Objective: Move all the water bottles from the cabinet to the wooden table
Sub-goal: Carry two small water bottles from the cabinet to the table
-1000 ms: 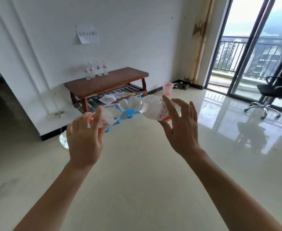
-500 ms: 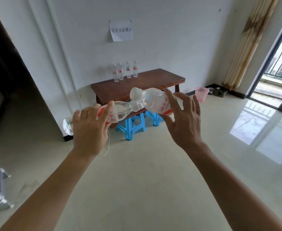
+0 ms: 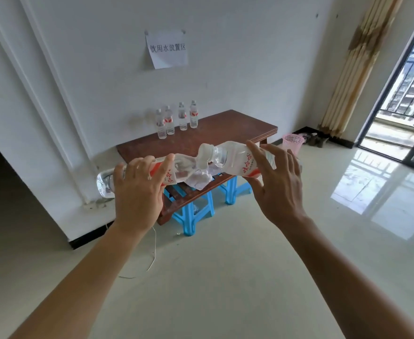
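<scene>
- Since 0.5 s ago you have come nearer the brown wooden low table (image 3: 228, 133); it looks larger and sits just beyond your hands.
- The black office chair seen 1 s ago is out of view; the glass balcony door (image 3: 401, 89) stays at the right edge.
- Your left hand (image 3: 137, 192) still grips a clear plastic water bottle with a red-and-white label (image 3: 180, 168), fingers curled over it. It lies sideways in the air, base pointing left.
- Your right hand (image 3: 279, 187) still grasps a second clear plastic water bottle (image 3: 233, 159), thumb beneath and fingers over it. It is tilted, with its white cap (image 3: 204, 155) up and to the left, overlapping the first bottle's neck as before.
- 4 small upright water bottles (image 3: 183, 117) stand in a row at the table's back left, against the wall, unmoved.
- The white paper sign (image 3: 168, 48) taped to the wall above them reads 饮用水放置区.
- Both held bottles carry red characters on white labels; they are too tilted to read.
- The 4 standing bottles show red-and-white labels, too small to read.
- Under the table stand 2 bright blue plastic stools (image 3: 191, 216); a pink mesh basket (image 3: 292, 142) sits on the floor near its right end.
</scene>
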The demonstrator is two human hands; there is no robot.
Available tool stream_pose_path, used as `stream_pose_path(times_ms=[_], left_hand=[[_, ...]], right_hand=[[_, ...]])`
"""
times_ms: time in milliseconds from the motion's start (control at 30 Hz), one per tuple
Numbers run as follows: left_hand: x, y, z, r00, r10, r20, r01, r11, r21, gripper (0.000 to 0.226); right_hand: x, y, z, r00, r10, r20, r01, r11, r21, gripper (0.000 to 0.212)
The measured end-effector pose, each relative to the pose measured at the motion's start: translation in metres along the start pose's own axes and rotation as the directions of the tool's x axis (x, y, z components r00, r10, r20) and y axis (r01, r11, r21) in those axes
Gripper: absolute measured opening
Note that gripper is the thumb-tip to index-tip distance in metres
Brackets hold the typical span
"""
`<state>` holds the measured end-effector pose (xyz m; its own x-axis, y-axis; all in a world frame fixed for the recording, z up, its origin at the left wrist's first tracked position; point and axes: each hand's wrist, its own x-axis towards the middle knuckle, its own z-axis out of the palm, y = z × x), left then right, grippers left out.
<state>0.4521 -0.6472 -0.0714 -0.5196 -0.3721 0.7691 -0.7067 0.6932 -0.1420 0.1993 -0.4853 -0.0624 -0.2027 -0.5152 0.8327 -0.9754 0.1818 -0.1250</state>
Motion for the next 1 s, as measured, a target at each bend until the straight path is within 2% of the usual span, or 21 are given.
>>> stream_pose_path(times_ms=[233,367,533,667,733,833,1000], left_hand=[[0.077,-0.023,0.15,0.994,0.009,0.106,-0.009,1.0,0.006,0.085],[0.14,-0.036,0.227,0.986,-0.005,0.165,-0.003,0.999,0.053,0.085],[0.207,-0.058,0.294,0.985,-0.035,0.167,0.018,0.995,0.099,0.086],[0.236,-0.077,0.353,0.977,-0.074,0.198,0.058,0.995,0.084,0.088],[0.245,-0.088,0.387,0.971,-0.123,0.205,0.115,0.992,0.048,0.087],[0.253,-0.11,0.437,0.938,-0.26,0.231,0.279,0.959,-0.055,0.083],[0.272,-0.166,0.525,0.807,-0.53,0.261,0.581,0.792,-0.188,0.073]], right_hand=[[0.071,0.074,0.143,0.999,0.037,0.003,-0.037,0.998,0.041,0.076],[0.13,0.128,0.23,0.997,0.058,0.045,-0.063,0.992,0.113,0.085],[0.207,0.174,0.311,0.996,0.069,0.048,-0.077,0.982,0.173,0.087],[0.245,0.199,0.378,0.994,0.033,0.107,-0.056,0.973,0.225,0.085],[0.258,0.209,0.415,0.99,0.017,0.14,-0.052,0.968,0.246,0.084],[0.271,0.215,0.471,0.971,0.059,0.234,-0.126,0.951,0.284,0.083],[0.311,0.217,0.576,0.916,0.104,0.387,-0.242,0.913,0.328,0.079]])
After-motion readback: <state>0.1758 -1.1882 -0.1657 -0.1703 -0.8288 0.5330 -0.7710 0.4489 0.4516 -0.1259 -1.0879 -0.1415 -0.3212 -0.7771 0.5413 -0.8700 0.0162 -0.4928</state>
